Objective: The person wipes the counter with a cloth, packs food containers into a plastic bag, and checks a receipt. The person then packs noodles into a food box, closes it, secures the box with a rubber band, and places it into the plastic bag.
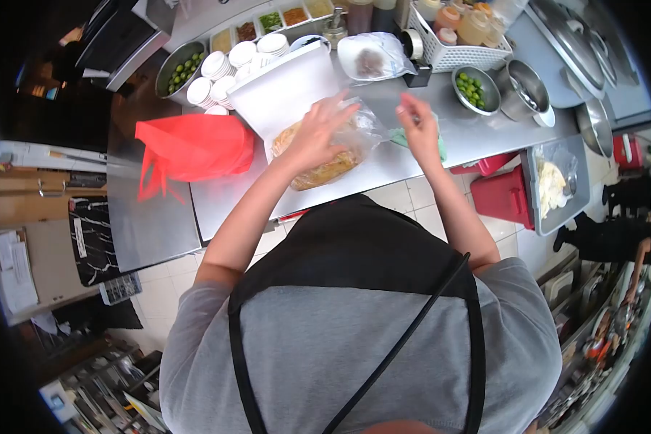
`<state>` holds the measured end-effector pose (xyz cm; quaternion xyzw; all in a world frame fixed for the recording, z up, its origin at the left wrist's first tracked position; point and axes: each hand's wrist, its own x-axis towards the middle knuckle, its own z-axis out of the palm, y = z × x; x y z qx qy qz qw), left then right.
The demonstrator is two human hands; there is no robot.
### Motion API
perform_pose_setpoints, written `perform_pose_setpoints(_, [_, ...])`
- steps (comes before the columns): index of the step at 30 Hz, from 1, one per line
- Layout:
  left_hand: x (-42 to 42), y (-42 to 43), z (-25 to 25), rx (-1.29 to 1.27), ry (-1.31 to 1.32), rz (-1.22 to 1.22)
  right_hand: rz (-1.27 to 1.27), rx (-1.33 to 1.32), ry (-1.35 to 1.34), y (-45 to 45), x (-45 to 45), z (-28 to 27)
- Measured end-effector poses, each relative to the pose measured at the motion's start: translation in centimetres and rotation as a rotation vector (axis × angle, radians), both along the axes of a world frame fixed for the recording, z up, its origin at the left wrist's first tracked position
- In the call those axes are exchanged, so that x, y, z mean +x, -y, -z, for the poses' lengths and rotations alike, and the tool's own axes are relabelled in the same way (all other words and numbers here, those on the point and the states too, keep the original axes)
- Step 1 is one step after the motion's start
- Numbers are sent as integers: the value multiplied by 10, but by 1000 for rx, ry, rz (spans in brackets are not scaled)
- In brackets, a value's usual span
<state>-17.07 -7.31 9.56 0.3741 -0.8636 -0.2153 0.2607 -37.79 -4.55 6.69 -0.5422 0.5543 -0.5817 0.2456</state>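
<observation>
My left hand (pixel 317 136) rests with spread fingers over a clear plastic bag (pixel 365 123) around yellowish-brown food (pixel 325 172). The food's exact kind is hard to make out through the plastic. Behind it stands the raised white lid of a box (pixel 286 87); the bagged food lies at its front. My right hand (pixel 421 132) is raised to the right of the bag, apart from it. Its fingers are loosely bent, slightly blurred, and nothing shows in them. Beneath that hand lies a green cloth (pixel 441 137) on the metal counter.
A red bag (pixel 195 148) lies on the left, before stacked white cups (pixel 242 54). Bowls of green limes (pixel 476 90) stand on both sides. At the back are a bagged item (pixel 372 58) and a white bottle basket (pixel 463 54). A grey tub (pixel 582 199) sits right.
</observation>
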Motion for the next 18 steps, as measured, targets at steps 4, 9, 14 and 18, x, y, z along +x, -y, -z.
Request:
perform_pose_setpoints(4, [-29,44,23,-226,331,266,-388,177,-192,-22,16,52])
perform_pose_setpoints(9, [-3,48,8,26,539,322,-382,256,-51,-38,28,33])
perform_pose_setpoints(14, [26,26,12,-25,407,230,-139,187,-307,-23,10,69])
perform_pose_setpoints(18, [32,19,21,-23,298,175,-90,47,-527,-5,25,64])
